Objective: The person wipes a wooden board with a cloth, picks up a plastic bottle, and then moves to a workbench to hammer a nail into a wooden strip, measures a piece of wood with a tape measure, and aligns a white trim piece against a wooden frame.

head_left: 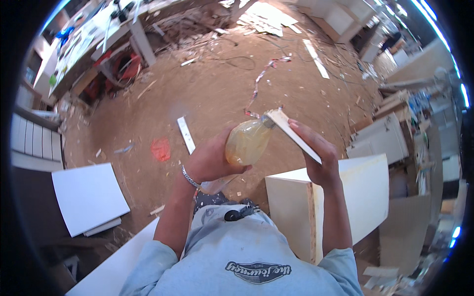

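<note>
My left hand (211, 160) grips a soft plastic bottle of yellowish glue (247, 142), tipped so its nozzle touches the end of a narrow white strip of board (292, 133). My right hand (316, 158) holds that strip from underneath, slanting up toward the left. A bracelet sits on my left wrist. Both hands are raised in front of my chest, above a sawdust-covered floor.
A white board box (355, 192) with a raw chipboard edge stands right below my right hand. White panels (89, 197) lie on the floor at left. A workbench (98, 34) stands far left, white cabinets (382, 140) and scrap boards at right. A red scrap (160, 149) lies on the floor.
</note>
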Demonstrator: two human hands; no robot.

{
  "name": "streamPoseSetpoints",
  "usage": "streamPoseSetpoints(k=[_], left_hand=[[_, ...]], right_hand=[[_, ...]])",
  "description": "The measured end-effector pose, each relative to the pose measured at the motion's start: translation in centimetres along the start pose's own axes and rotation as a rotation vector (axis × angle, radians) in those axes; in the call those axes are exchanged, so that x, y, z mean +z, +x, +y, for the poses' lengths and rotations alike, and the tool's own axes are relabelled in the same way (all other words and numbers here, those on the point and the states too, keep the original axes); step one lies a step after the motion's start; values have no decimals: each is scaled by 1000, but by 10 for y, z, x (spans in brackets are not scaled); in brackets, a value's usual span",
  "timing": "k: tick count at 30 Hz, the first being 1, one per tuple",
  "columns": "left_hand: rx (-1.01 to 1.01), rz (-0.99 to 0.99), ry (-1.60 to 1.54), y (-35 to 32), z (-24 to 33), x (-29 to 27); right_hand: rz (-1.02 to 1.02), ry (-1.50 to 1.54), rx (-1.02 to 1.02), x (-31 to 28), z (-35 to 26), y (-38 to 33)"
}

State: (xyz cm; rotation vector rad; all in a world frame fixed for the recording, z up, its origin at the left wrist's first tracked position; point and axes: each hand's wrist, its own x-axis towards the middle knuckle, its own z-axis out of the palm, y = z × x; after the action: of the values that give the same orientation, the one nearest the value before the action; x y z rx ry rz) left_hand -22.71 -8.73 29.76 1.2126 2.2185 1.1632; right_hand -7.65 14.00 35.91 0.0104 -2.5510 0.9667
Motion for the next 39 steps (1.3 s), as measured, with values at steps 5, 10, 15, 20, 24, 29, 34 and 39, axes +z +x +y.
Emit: streamPoseSetpoints(k=[5, 10, 15, 20, 24, 29, 34, 39], left_hand=[[-141, 144, -50, -2, -73, -82], [-339, 188, 46, 3, -120, -164], [-396, 327, -11, 20, -180, -206], [-358, 647, -154, 58, -240, -240], [-448, 597, 33, 111, -269, -289], [-565, 759, 127, 165, -294, -332], [-525, 938, -57, 176, -354, -366], [-723, 1033, 172, 175, -379, -414]], right_hand=[[-116, -174, -90, 77, -6, 109], [-232, -173, -193, 130, -10, 209], [-342, -137, -278, 175, 0, 303], [-476, -66, -434, 206, 44, 392], [-321, 261, -373, 232, 64, 489], [-293, 350, -762, 301, 31, 613], [-672, 219, -894, 382, 1, 670], [-929, 240, -945, 459, -28, 727]])
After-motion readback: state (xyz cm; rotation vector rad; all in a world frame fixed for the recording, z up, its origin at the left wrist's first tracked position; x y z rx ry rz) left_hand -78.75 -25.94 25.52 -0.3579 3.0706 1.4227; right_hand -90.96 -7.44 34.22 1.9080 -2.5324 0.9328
